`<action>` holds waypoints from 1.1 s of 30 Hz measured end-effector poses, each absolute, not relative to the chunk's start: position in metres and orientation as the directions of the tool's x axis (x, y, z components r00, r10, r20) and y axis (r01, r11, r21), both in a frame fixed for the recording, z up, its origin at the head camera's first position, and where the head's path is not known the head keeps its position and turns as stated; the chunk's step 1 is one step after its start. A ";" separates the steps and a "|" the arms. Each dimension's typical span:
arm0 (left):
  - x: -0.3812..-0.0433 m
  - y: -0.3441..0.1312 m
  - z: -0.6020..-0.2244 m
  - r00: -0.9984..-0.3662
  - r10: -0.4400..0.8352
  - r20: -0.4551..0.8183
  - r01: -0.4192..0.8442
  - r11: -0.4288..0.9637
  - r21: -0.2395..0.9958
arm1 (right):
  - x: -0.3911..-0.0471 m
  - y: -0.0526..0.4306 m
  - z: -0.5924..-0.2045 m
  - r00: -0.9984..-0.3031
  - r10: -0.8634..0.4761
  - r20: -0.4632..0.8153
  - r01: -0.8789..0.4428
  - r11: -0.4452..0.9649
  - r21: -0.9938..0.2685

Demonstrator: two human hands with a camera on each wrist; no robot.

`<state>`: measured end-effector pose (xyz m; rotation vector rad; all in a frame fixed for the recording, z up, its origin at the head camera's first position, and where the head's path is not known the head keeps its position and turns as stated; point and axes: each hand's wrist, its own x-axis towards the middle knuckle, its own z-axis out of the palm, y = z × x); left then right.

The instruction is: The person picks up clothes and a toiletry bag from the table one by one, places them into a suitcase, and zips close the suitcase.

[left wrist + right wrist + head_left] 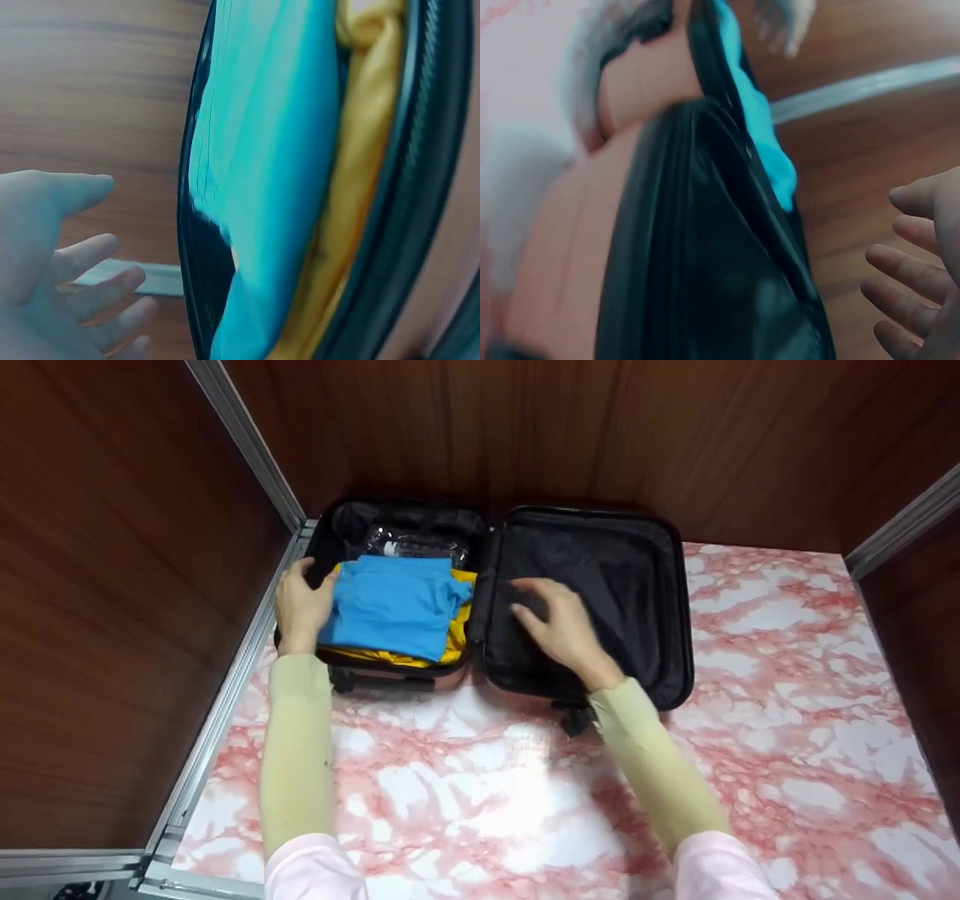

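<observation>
Head, blue cloth (394, 607): lies on yellow cloth (458, 636) in your open suitcase (600, 570), left half; best smoothed gently.
Left wrist, left hand (36, 262): loose, gripping nothing; ideally, you tuck edges inside the rim (420, 97).
Right wrist, right hand (937, 277): relaxed, holding nothing; light pressure suits.

- The blue cloth (394, 607) looked smooth and matt.
- The yellow cloth (459, 637) looked crumpled.
- The suitcase (685, 607) had dark, fabric-like lining (600, 592) and a smooth, plastic-looking shell (570, 247).
- The clear pack (427, 546) was shiny plastic.
- The marbled surface (787, 660) was glossy.
- The walls (525, 435) looked wood-grained.
- The rails (253, 442) looked metal.
</observation>
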<state>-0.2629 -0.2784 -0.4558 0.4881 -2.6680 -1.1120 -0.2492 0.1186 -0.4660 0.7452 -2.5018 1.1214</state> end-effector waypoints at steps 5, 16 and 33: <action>-0.253 -0.297 -0.461 -0.911 -0.412 -0.002 -0.302 0.665 0.683 | -0.237 0.164 -0.465 -0.830 -0.250 0.499 -0.531 0.628 -0.569; -0.244 -0.326 -0.470 -0.904 -0.412 -0.113 -0.380 0.653 0.656 | -0.202 0.282 -0.471 -0.891 -0.023 0.453 -0.344 0.685 -0.642; -0.236 -0.335 -0.501 -0.902 -0.400 -0.163 -0.379 0.551 0.743 | -0.154 0.333 -0.525 -0.969 0.020 -0.245 0.230 0.422 -0.877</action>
